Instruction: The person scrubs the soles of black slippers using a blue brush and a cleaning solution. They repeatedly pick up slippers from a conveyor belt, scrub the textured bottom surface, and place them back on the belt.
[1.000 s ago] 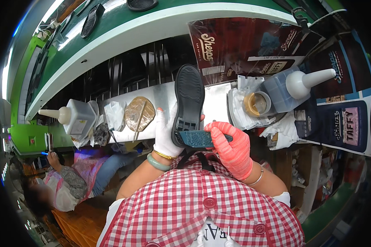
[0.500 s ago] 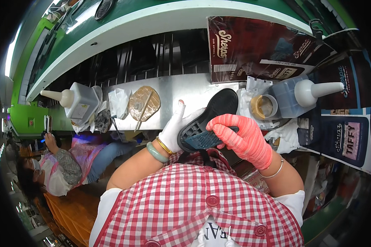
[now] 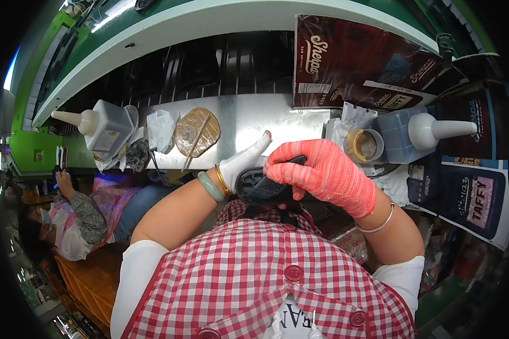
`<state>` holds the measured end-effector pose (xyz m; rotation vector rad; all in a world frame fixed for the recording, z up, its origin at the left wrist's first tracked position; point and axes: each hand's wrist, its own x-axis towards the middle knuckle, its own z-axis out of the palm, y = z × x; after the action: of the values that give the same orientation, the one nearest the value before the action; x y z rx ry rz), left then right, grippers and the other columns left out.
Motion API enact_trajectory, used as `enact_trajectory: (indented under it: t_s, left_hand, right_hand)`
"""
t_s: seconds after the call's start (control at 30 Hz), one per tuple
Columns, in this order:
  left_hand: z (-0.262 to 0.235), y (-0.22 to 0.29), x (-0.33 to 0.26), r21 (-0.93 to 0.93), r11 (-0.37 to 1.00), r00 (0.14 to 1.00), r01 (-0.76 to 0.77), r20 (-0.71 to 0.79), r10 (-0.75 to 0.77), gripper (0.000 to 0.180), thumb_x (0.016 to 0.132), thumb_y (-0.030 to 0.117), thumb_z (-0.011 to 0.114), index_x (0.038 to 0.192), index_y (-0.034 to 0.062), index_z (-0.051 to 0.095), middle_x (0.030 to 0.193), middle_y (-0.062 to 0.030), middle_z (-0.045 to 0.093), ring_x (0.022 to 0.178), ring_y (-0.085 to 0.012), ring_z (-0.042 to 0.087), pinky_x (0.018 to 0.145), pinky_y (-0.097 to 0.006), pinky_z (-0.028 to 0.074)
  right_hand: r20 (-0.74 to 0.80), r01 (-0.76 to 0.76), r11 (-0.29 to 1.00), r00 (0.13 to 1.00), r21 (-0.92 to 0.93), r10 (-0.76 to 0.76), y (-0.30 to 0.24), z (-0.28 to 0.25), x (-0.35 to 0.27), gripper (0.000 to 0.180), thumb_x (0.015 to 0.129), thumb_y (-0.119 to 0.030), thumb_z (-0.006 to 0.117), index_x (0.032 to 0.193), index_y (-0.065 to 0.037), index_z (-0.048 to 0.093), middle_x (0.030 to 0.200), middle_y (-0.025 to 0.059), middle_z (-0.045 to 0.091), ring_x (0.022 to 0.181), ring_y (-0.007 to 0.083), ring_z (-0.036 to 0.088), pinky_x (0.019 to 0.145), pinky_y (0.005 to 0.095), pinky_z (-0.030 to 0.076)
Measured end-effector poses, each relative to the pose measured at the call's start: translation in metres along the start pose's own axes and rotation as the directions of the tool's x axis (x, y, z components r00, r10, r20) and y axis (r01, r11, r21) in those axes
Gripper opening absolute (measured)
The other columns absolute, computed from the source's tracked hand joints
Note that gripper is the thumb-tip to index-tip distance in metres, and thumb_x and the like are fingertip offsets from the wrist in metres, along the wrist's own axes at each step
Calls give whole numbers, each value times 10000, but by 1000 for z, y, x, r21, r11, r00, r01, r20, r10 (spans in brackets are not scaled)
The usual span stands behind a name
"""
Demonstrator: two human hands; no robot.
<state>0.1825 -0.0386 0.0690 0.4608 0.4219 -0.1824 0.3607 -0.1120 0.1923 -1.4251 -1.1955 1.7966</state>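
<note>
My left hand (image 3: 244, 162), in a white glove with bare fingertips, grips a black shoe sole (image 3: 246, 182) close to my apron. Its thumb points up and away, and the other fingers are mostly hidden behind the sole. The sole is tilted, so its hollow, ribbed end shows and much of the rest is hidden. My right hand (image 3: 329, 178), in a coral knitted glove, is closed over a dark blue textured piece (image 3: 272, 191) lying against the sole. A dark edge of what it pinches sticks out above the fingers. How far the piece sits inside the sole I cannot tell.
A metal ledge (image 3: 254, 116) holds a round brown pad (image 3: 198, 133) with a stick on it. White spouted bottles stand left (image 3: 104, 133) and right (image 3: 404, 133), the right one by a small cup (image 3: 367, 145). Printed cardboard (image 3: 373, 65) stands behind. Another person (image 3: 85, 220) sits left.
The sole has come nearer to my body and tipped, hiding its long black side. My right hand has moved slightly left over it, and the blue piece shows less.
</note>
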Motion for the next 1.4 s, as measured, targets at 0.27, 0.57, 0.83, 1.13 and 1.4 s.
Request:
enact_trajectory:
  t_s: [0.27,0.57,0.83,1.13,1.4]
  left_hand:
    - [-7,9,-2,5,995,992,102,73,-102,976,785,777,298,1343,-21,363,1249,-191,513,1030,-294,592,839,-444,518]
    - [-19,6,2,147,987,997,67,-38,-62,1036,780,791,293,1341,-79,343,1338,-197,439,1175,-252,486,950,-449,431]
    - [-13,21,-38,149,851,828,-503,-199,524,614,911,304,489,1404,20,257,1224,-221,501,1031,-359,573,874,-445,486]
    - [-48,-55,-34,-295,819,817,-492,-482,317,703,913,609,220,1314,71,428,1263,-155,507,1146,-359,498,833,-524,490]
    - [-44,-90,-29,-331,842,841,-425,-488,233,588,940,557,254,1297,129,442,1183,-108,563,1004,-349,584,628,-386,516]
  right_hand:
    - [21,-2,1000,1000,-25,3,16,-23,-2,207,821,-206,629,925,-34,675,782,27,643,571,85,570,521,212,438]
    - [-118,-32,998,992,48,37,60,-46,-30,228,798,-233,652,909,-37,686,782,19,652,578,83,580,511,194,417]
    - [-758,476,855,631,208,-167,109,-90,-73,309,871,-341,627,961,-45,639,782,33,643,532,36,545,435,134,360]
    - [-930,236,969,367,69,-23,189,-117,-51,261,857,-267,649,1019,-63,653,812,-8,618,567,49,541,473,174,366]
    - [-931,245,963,365,115,18,193,-120,-45,238,851,-203,658,996,-15,645,787,13,594,584,79,506,566,223,461]
